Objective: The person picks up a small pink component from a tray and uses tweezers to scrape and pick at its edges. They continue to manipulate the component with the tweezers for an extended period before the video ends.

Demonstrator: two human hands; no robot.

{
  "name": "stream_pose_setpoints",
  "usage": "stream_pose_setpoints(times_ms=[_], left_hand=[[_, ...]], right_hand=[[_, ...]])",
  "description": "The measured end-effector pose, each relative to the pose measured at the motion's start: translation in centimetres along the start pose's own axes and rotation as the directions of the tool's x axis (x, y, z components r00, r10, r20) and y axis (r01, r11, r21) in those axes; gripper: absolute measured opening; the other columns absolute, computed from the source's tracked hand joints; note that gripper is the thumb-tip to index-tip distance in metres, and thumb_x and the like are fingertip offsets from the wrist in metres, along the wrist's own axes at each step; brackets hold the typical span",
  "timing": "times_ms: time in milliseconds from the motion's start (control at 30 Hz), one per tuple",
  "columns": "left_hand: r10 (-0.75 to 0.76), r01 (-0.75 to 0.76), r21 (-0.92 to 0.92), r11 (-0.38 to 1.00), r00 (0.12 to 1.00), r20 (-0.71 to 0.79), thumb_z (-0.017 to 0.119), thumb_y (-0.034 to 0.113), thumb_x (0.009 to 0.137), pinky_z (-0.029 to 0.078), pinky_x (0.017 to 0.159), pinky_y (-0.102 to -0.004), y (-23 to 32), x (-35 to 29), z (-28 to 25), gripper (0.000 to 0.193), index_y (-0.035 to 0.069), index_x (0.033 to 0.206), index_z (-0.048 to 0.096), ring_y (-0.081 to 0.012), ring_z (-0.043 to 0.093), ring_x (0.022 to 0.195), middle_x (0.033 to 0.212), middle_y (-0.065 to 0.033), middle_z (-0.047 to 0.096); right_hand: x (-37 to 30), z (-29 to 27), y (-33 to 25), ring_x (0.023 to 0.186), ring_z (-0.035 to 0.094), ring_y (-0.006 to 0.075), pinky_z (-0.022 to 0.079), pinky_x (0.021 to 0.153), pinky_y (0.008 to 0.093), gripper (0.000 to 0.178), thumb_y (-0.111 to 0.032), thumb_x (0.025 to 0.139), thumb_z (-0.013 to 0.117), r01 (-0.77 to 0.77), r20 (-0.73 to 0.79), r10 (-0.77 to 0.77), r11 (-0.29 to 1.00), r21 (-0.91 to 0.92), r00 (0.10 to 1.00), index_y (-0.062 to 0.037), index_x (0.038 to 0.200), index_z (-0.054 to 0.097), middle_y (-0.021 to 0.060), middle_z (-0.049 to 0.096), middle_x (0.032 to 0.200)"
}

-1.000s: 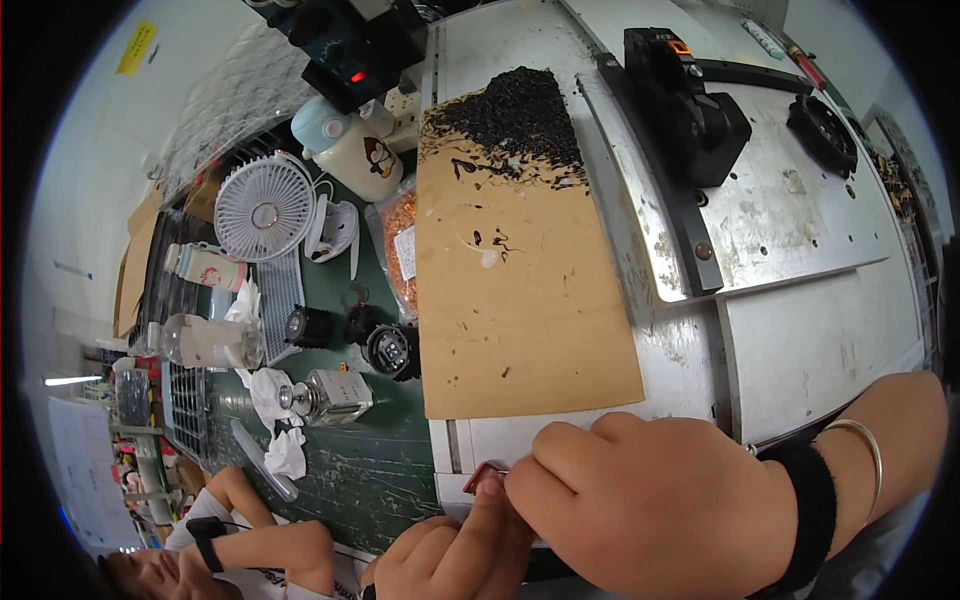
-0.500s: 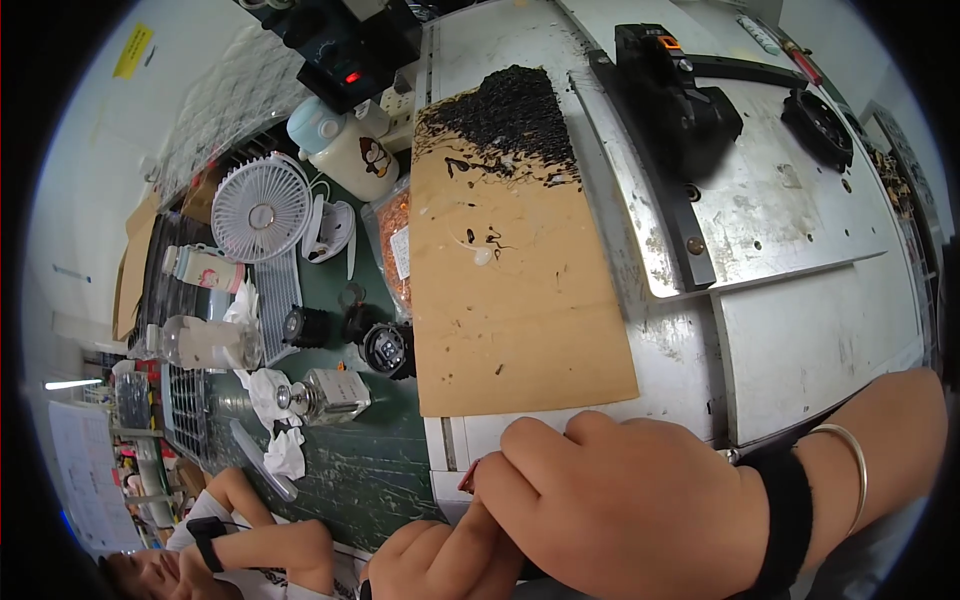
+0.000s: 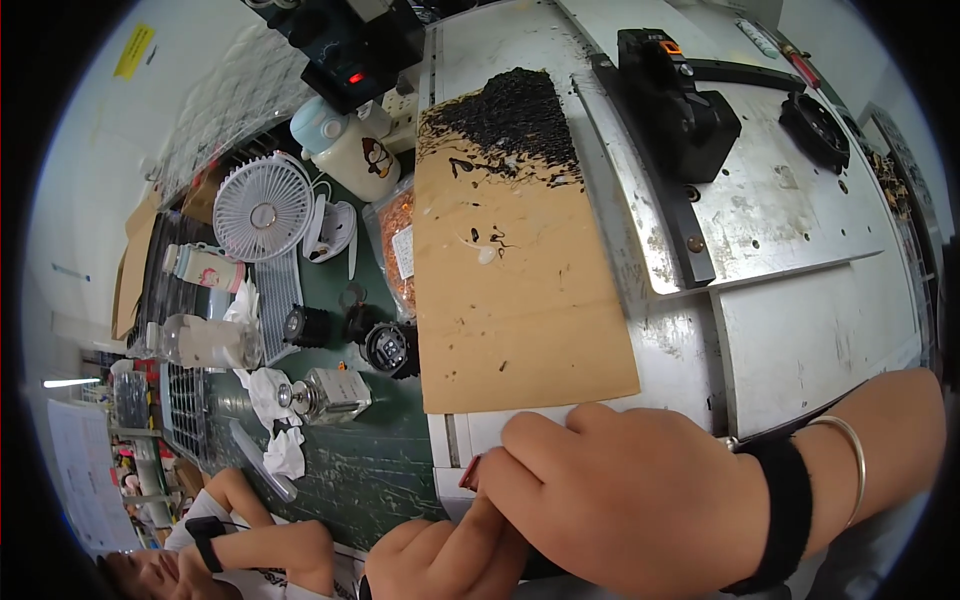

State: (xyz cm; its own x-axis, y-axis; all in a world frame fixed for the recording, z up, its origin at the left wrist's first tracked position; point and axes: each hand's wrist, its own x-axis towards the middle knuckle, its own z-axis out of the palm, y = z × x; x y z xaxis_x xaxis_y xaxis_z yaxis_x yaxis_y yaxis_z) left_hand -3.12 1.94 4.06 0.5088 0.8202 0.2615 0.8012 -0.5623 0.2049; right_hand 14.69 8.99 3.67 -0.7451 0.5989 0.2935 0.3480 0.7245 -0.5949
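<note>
At the lower edge my right hand (image 3: pixel 620 490), with a black wristband and a bangle on its arm, is closed with its fingers curled under. My left hand (image 3: pixel 445 560) is closed too and presses against it from the left. A small dark red bit (image 3: pixel 470 473) shows at the tips where both hands meet; I cannot make out what it is. Whatever lies inside the fingers is hidden. Just beyond the hands lies a brown cardboard sheet (image 3: pixel 525 310), its far end covered with strings of black, sticky-looking material (image 3: pixel 515 120).
At right, a metal plate (image 3: pixel 780 220) carries a black fixture (image 3: pixel 680 110) and a black ring-shaped part (image 3: pixel 815 130). On the green mat (image 3: pixel 370 460) stand a glass pump bottle (image 3: pixel 335 395), black round parts (image 3: pixel 388 348), a white fan (image 3: pixel 263 210) and tissues. Another person (image 3: pixel 260 550) sits lower left.
The whole view has shifted very slightly. Both hands keep nearly the same closed pose against each other, and the things on the table have not been moved.
</note>
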Motion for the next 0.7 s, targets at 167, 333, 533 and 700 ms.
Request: stream_pose_setpoints(times_ms=[167, 333, 533, 700], left_hand=[[-0.007, 0.007, 0.019, 1.0, 1.0, -0.022, 0.07, 0.001, 0.064, 0.041, 0.045, -0.0314, 0.0, 0.0, 0.2, 0.021, 0.001, 0.084, 0.066, -0.0207, 0.054, 0.053, 0.091, -0.0105, 0.064], [0.044, -0.044, 0.003, 0.999, 0.999, 0.016, 0.069, 0.002, 0.063, 0.04, 0.045, -0.031, -0.2, 0.1, -0.1, 0.021, 0.002, 0.084, 0.066, -0.0196, 0.053, 0.052, 0.089, -0.0094, 0.063], [0.046, -0.046, 0.01, 0.999, 0.999, -0.029, 0.069, 0.002, 0.063, 0.039, 0.045, -0.0309, -0.3, 0.2, 0.1, 0.02, 0.002, 0.083, 0.067, -0.0192, 0.052, 0.052, 0.088, -0.0089, 0.063], [0.054, -0.054, -0.004, 0.999, 0.999, -0.007, 0.07, 0.003, 0.064, 0.04, 0.045, -0.0306, -0.3, 0.1, 0.1, 0.02, 0.002, 0.083, 0.067, -0.0196, 0.053, 0.053, 0.091, -0.0099, 0.064]], right_hand=[[-0.1, -0.7, -0.7, 0.067, 0.061, 0.0258, 0.051, 0.055, 0.0331, 0.017, -0.007, 0.072, 0.062, -0.044, 0.112, 0.047, 0.999, -0.025, 0.993, -0.0017, 0.087, 0.056, 0.0112, 0.054, 0.083], [-0.1, -0.2, -0.7, 0.067, 0.061, 0.0249, 0.051, 0.054, 0.0329, 0.017, -0.008, 0.072, 0.062, -0.035, 0.0, 0.035, 0.999, -0.034, 0.999, -0.0021, 0.087, 0.056, 0.0103, 0.054, 0.083], [-0.3, -0.6, -0.9, 0.067, 0.06, 0.0255, 0.051, 0.056, 0.033, 0.016, -0.008, 0.072, 0.062, -0.038, -0.004, 0.038, 0.999, -0.039, 0.999, -0.0024, 0.086, 0.056, 0.0098, 0.054, 0.082], [-0.1, -0.3, -0.3, 0.067, 0.06, 0.0261, 0.051, 0.058, 0.0339, 0.015, -0.008, 0.072, 0.062, 0.013, -0.01, -0.013, 1.0, -0.019, 1.0, -0.003, 0.086, 0.056, 0.0096, 0.054, 0.083]])
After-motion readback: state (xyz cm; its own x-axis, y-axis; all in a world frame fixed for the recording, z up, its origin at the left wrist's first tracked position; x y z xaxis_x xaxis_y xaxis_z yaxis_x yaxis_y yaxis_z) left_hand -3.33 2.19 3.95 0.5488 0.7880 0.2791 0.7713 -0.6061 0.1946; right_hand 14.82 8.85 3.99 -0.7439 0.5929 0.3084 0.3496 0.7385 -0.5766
